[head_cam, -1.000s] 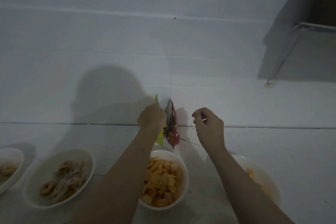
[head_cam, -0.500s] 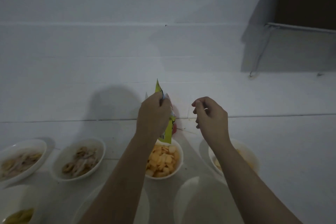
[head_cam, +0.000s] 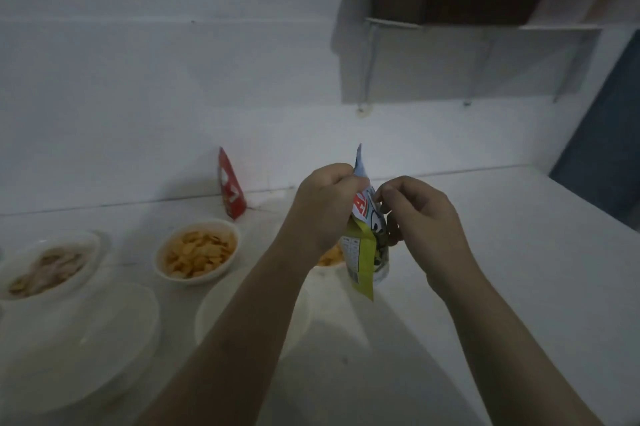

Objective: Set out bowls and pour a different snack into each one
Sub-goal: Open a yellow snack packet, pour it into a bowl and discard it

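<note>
A yellow-green and white snack packet point(head_cam: 364, 245) hangs upright above the white counter point(head_cam: 502, 252). My left hand point(head_cam: 323, 207) grips its top left edge, and my right hand point(head_cam: 420, 218) pinches its right side. Left of them a white bowl point(head_cam: 197, 252) holds orange crackers. Further left another bowl point(head_cam: 48, 266) holds pale brown snacks. A third filled bowl point(head_cam: 330, 257) is mostly hidden behind my left wrist. Two empty white bowls stand nearer, one at the left point(head_cam: 76, 339) and one under my left forearm point(head_cam: 214, 315).
A red snack packet point(head_cam: 230, 183) leans against the white wall at the back of the counter. A dark opening with a metal shelf point(head_cam: 467, 27) sits high on the wall to the right. The counter's right edge point(head_cam: 588, 211) drops off beside a blue surface.
My left hand carried the yellow-green packet away from the red one and rightwards. My right hand, empty before, now pinches the packet. The view swung right, so the bowls sit further left.
</note>
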A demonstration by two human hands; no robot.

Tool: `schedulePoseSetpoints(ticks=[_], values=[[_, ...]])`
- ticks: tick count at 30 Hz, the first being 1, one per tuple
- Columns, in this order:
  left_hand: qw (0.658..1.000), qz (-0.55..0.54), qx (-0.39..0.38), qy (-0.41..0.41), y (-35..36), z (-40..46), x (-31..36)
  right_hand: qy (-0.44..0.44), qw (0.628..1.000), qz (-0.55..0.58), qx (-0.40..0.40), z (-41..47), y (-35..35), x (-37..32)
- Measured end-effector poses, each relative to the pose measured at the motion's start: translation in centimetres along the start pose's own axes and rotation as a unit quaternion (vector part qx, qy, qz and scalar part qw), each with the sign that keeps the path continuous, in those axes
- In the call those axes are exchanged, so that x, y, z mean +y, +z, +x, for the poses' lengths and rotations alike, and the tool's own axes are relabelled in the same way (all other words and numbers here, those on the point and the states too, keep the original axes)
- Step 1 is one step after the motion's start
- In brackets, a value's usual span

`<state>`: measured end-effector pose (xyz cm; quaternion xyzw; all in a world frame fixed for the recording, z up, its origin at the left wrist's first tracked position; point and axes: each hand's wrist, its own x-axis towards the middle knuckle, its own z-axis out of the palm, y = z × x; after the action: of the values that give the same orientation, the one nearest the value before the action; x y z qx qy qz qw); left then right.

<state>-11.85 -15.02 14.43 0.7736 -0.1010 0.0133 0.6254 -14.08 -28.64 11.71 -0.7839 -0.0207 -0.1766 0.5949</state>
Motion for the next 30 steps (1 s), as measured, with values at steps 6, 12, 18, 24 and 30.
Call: schedulePoseSetpoints(ticks=[6, 12, 18, 24, 30], values=[[0.997, 0.004, -0.050, -0.053, 9.7, -1.9, -4.1, 0.089, 0.995, -0.029, -0.026, -3.0, -6.9, 6.2], [0.985, -0.020, -0.121, -0.120, 14.3, -3.7, -7.3, 0.168, 0.984, -0.012, -0.064, -4.4, -10.1, 10.3], [0.987, 0.024, -0.113, -0.112, 14.6, -2.8, -6.3, 0.156, 0.984, 0.006, -0.086, -3.9, -11.5, 10.6], [0.983, 0.006, -0.137, -0.124, 14.5, -2.9, -6.5, 0.140, 0.983, 0.010, -0.119, -3.7, -11.2, 11.0], [0.983, 0.047, -0.133, -0.115, 14.0, -3.0, -6.5, 0.145, 0.976, -0.006, -0.162, -3.5, -10.9, 10.4]])
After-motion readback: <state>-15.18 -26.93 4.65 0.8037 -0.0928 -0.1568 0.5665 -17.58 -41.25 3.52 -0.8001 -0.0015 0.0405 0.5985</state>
